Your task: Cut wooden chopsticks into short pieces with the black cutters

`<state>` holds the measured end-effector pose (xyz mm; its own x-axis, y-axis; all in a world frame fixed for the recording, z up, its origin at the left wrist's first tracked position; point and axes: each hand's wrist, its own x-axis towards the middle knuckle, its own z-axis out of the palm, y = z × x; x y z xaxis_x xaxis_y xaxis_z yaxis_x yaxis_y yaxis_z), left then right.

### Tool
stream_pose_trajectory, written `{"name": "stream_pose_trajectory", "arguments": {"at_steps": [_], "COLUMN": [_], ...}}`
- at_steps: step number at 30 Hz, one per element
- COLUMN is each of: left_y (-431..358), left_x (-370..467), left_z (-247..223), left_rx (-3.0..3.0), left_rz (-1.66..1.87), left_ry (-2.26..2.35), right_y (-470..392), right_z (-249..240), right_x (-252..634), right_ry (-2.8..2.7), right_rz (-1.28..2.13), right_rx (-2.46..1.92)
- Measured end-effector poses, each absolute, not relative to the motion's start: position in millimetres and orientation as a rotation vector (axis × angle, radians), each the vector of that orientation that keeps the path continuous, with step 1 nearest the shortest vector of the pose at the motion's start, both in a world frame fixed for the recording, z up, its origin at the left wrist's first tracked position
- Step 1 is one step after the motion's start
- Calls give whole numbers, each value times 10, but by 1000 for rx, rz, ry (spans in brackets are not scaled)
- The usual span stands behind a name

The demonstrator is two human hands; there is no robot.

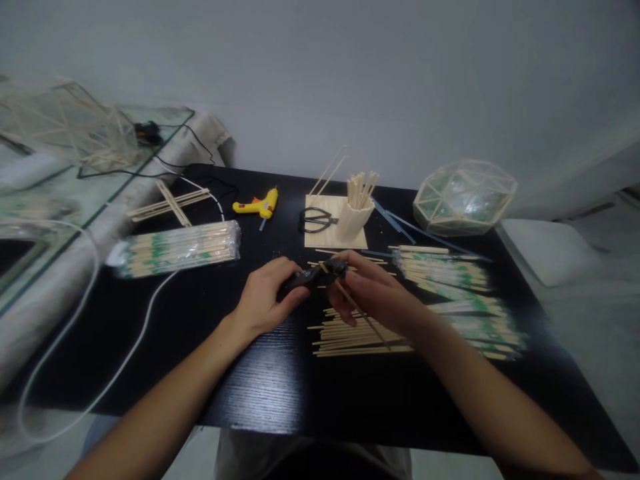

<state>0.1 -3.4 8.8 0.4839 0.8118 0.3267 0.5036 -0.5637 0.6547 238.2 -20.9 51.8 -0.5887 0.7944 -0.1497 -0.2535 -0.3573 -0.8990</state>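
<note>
Over the middle of the table, my left hand [270,293] is closed around a dark tool [311,275], whose exact kind I cannot make out. My right hand [375,287] is closed beside the tool's far end, its fingers round a thin wooden stick [367,321] that slants down toward me. A short pale piece shows across the tool's dark end. Loose wooden sticks [345,337] lie beneath my right hand. Just beyond both hands, black-handled scissors [317,220] rest on a square wooden board [313,239], beside a stick-walled cup [354,223] holding upright sticks.
A yellow glue gun [257,203] lies back left, behind a wrapped pack of sticks [180,248]. More packs [445,270] lie right, near a faceted stick-framed shape [465,197]. Blue-grey strips [395,220] lie behind the cup. A white cable [145,320] loops at left.
</note>
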Motion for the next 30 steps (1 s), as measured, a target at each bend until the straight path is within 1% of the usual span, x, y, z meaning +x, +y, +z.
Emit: {"name": "stream_pose_trajectory", "arguments": {"at_steps": [5,12,17,23,27,30], "left_y": [-47,-57,-79,-120,-135,-118], "left_x": [25,46,70,107,104,100], "left_z": [81,59,43,40,33,18], "left_rx": [2263,2290,2371,2559,2486,2410], "left_rz": [806,708,708,846,851,783], "left_ry": [1051,976,974,1034,1232,1269], "right_y": [-182,-244,-251,-287,-350,-391], "right_z": [580,672,631,607,610,622], "right_x": [2415,2396,2336,2277,2242,2211], "right_ry": [-1038,-994,-935,-899,-950,-985], "right_rz": [2211,2363,2335,2244,2121,2048], "right_rx": [-619,-753,-773,-794,-823,-870]}}
